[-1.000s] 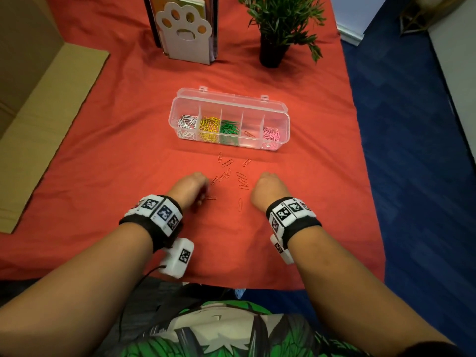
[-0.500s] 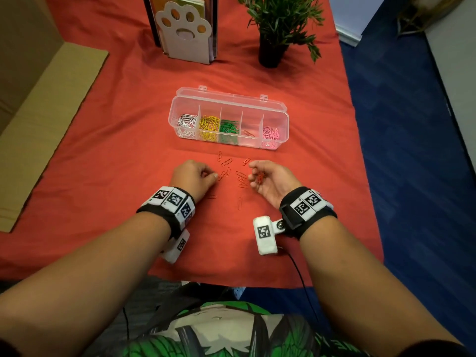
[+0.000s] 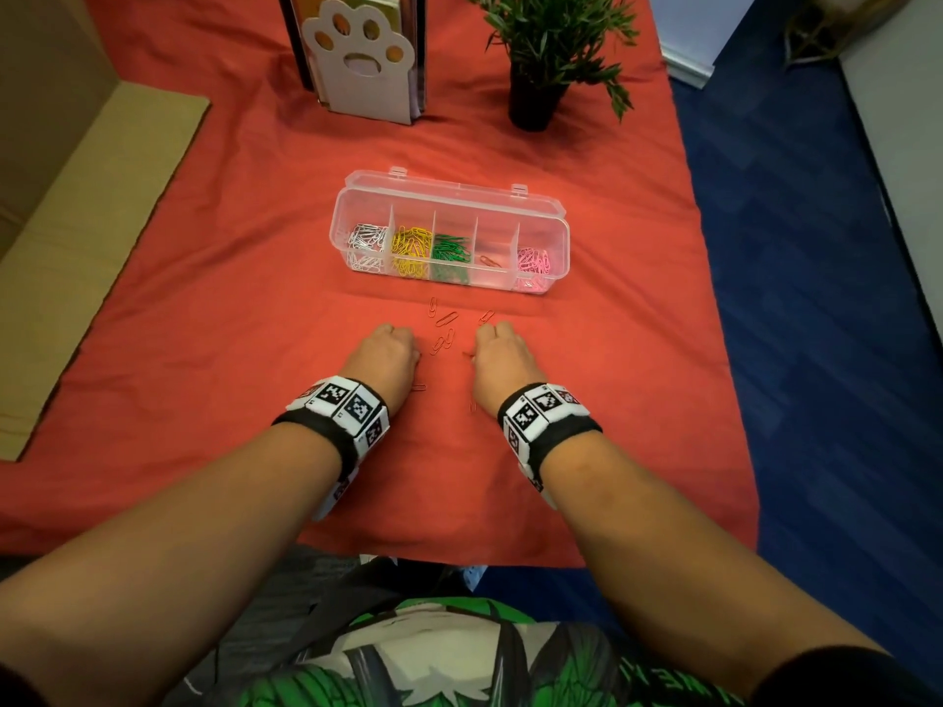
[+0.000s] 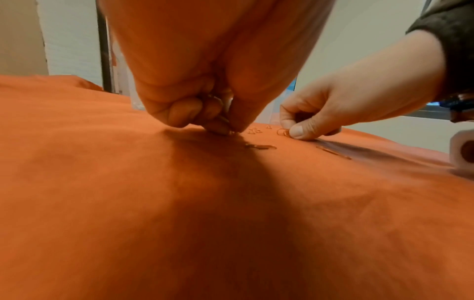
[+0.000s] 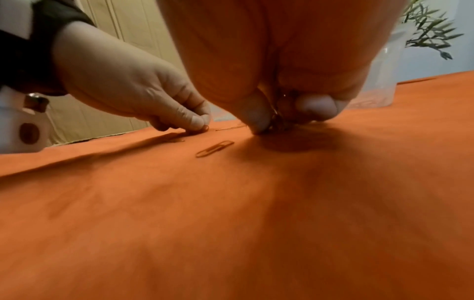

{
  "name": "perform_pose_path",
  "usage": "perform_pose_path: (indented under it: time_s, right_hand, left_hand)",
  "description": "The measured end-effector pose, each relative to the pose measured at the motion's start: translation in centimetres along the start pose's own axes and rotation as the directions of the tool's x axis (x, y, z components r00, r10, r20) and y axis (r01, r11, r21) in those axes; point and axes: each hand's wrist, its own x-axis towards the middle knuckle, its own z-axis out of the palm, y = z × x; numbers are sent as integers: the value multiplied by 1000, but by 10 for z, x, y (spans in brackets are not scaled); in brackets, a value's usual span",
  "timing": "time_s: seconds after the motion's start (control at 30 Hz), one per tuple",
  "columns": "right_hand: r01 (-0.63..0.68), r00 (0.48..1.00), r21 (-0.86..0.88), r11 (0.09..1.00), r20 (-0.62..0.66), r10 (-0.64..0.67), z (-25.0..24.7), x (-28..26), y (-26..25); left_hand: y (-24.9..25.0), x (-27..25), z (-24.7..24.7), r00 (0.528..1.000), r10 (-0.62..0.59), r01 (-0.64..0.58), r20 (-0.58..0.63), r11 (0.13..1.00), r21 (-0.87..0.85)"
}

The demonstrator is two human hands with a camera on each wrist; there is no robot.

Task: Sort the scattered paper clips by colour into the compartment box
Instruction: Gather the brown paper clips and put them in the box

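Both the left hand (image 3: pixel 386 355) and right hand (image 3: pixel 502 355) pinch, seemingly, orange paper clips (image 3: pixel 445 333) off the counter (image 3: pixel 229 308), the compartment box (image 3: pixel 449 196) lying crosswise at twelve o'clock, equally near.

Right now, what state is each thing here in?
compartment box: lid open, four compartments filled, one holding a single orange clip.
loose orange clips: flat on the cloth, unsorted.
left hand: pinching an orange clip on the cloth.
right hand: pinching orange clips.
plant: upright.
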Motion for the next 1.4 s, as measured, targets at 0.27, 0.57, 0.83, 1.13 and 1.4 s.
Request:
perform_pose_path:
  time_s: [0.27, 0.57, 0.83, 1.13, 1.4]
  right_hand:
    - [-319, 948, 901, 294, 301, 106, -20, -6, 21]
    - [-506, 863, 815, 282, 473, 179, -23, -22, 13]
    - [-148, 964, -29, 989, 220, 150, -19, -35, -12]
    - [14, 984, -211, 977, 178, 24, -8, -43, -17]
    - [-306, 939, 764, 567, 341, 47, -20, -30, -1]
  left_hand:
    - [-12, -12, -14, 928, -217, 371, 303, 466, -803]
    - [-13, -15, -15, 937, -227, 348, 265, 655, -671]
    - [-15, -22, 3, 997, 49, -49, 67, 999, -11]
    - [4, -23, -10, 923, -168, 361, 346, 689, -629]
    - [9, -22, -31, 875, 51, 483, 481, -101, -870]
